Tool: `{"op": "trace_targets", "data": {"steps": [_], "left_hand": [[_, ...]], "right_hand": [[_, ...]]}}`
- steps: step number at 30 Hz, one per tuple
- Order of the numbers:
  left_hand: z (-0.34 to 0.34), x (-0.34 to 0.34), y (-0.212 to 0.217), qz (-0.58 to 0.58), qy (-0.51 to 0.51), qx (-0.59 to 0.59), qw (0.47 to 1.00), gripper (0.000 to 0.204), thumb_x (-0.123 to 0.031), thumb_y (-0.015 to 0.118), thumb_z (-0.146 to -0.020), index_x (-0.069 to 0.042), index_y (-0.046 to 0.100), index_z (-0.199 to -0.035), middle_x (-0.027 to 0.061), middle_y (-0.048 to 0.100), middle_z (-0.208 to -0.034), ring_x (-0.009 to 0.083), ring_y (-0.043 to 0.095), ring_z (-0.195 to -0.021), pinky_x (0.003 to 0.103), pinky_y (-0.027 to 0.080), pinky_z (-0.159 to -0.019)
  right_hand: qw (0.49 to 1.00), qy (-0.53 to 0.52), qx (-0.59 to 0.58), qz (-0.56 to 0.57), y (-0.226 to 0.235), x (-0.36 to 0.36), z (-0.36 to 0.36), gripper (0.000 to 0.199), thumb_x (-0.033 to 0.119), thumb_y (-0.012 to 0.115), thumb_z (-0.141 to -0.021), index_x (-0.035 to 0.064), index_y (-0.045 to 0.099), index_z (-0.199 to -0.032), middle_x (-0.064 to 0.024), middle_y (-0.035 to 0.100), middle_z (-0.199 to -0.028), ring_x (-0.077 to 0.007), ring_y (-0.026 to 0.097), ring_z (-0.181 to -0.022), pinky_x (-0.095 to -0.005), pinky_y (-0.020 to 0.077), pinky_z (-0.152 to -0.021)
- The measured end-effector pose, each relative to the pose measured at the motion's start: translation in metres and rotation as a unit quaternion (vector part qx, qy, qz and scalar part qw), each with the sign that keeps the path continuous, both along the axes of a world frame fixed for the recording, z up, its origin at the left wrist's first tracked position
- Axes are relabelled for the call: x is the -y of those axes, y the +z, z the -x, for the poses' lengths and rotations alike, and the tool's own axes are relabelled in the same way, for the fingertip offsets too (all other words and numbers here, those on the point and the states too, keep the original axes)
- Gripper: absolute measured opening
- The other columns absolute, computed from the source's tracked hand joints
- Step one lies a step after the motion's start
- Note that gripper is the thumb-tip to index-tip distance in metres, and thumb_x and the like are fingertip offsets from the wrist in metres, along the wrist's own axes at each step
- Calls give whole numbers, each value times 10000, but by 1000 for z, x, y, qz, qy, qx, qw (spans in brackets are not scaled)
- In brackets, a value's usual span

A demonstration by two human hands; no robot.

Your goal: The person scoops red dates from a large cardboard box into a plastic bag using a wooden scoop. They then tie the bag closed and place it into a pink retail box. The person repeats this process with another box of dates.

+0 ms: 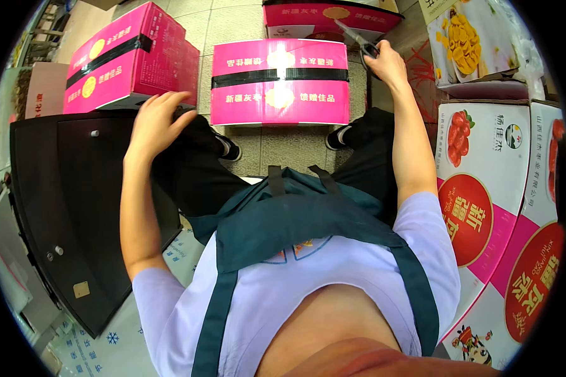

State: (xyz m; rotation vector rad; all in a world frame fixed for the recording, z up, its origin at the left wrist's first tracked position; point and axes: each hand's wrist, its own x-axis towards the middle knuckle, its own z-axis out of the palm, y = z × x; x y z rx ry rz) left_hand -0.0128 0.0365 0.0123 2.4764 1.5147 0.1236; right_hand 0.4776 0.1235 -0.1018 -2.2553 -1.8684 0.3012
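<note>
My right hand (387, 63) is closed round the dark handles of a pair of scissors (356, 40), whose blades point up and to the left toward the far pink carton. Straight ahead on the floor, between my feet, sits a bright pink carton (280, 94) sealed with a black tape band across its top. My left hand (161, 119) is raised beside my left knee, its fingers apart and nothing in it. Just beyond that hand stands another pink carton (122, 69), also with a black tape strip.
A further pink carton (365, 20) lies at the far side. To my left is a black cabinet (97, 207) with small knobs. White-and-pink cartons (481, 151) with red fruit pictures stand close on my right, below a box (478, 41) picturing yellow pieces. The floor (251, 147) is tiled.
</note>
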Motion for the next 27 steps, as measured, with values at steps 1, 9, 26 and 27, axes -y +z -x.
{"op": "trace_targets", "data": {"steps": [1,9,26,27], "left_hand": [[-11,-13,-18,70,3,3,998,413,-342,637,-852,-44,616,-1136,131,652,-1064,306,609,-1006,401,440,-950],[-36,-74,-146,304,2,-187,934,556,-410,629,-865,-50,538,-1279,191,604,-1220,341,576,-1133,431,459,-953],[-41,-101,-130,197,9,-13,980,568,-372,617,-881,-23,496,-1313,216,592,-1219,364,566,-1127,436,459,-942],[-41,-100,-130,191,6,-7,982,569,-370,617,-882,-24,493,-1316,214,593,-1220,363,566,-1129,435,459,-944]], "right_hand": [[997,22,57,40,-7,0,-5,513,362,718,-732,2,544,-1053,-235,666,-963,-391,644,-946,-462,511,-813],[893,98,358,253,-34,20,-18,600,353,824,-653,75,538,-1101,-139,642,-1064,-274,633,-1018,-380,510,-867],[850,314,393,156,-32,-14,-16,660,454,825,-579,73,520,-1024,-107,598,-989,-261,572,-1009,-363,469,-878],[847,325,389,163,-31,-16,-17,664,455,822,-580,71,521,-1030,-109,598,-989,-264,569,-1016,-365,467,-882]]}}
